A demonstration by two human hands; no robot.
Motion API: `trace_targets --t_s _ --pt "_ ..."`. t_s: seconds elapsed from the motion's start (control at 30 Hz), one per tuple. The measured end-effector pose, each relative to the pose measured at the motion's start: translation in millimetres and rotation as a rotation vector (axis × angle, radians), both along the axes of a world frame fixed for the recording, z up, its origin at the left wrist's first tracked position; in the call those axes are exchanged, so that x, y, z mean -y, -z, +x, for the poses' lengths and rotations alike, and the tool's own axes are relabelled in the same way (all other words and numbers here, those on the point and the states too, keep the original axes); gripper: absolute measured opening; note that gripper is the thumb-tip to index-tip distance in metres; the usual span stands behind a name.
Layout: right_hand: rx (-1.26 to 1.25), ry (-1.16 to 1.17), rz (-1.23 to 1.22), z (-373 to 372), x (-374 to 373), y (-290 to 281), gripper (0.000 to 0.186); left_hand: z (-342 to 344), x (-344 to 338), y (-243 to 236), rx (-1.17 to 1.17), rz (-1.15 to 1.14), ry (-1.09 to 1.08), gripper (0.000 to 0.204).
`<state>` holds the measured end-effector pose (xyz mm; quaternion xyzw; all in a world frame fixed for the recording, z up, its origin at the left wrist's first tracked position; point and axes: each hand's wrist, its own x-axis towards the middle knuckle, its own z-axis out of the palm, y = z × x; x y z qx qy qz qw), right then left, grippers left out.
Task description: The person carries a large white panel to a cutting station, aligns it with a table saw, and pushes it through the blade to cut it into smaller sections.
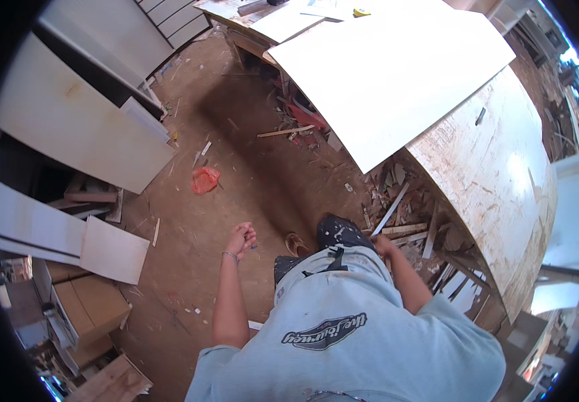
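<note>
My left hand (241, 240) hangs over the brown floor with its fingers curled. A small blue bit (254, 247) shows at its fingertips, too small to name. Down by my right thigh, my right hand (382, 245) is closed at the lower end of a long, narrow pale strip (391, 209), which slants up and away over the scrap pile. Some of the right fingers are hidden. Ahead and to the right, a large white panel (396, 80) lies across a worn worktable (484, 154), its near corner overhanging the edge.
Wood offcuts (407, 234) crowd the floor under the table, beside my right leg. A red plastic bag (205, 180) lies on the floor (189, 268). White boards (75, 114) and a cardboard box (93, 305) stand at the left. On the table are a yellow tool (362, 12) and a small dark object (480, 116).
</note>
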<state>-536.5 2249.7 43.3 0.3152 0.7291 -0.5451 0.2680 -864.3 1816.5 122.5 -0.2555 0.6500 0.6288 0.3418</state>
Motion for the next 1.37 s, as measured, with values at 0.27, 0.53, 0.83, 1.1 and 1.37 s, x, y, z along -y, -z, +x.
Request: trace_targets --t_s 0.27,0.53,0.83,1.1,1.37 --pt "-0.433 -0.058 0.29 -352.0 22.5 -213.9 0.028 -185.7 -78.6 -68.2 -0.072 0.28 -0.001 0.041" --pt "-0.658 0.071 0.387 -552.4 14.2 -235.8 0.043 -390.1 -75.0 -31.0 -0.207 0.026 0.038 0.025" --pt "-0.745 0.149 0.678 -698.7 -52.7 -253.5 0.025 -551.8 -201.9 -58.3 -0.209 -0.028 0.362 0.031" --pt "-0.449 -0.246 0.884 -800.4 -69.1 -218.8 0.029 -664.0 -403.5 -87.6 -0.687 0.213 0.789 0.02" --pt "-0.191 -0.187 0.875 -817.2 -51.6 -220.1 0.033 -821.4 -455.6 -65.8 -0.821 0.203 0.988 0.019"
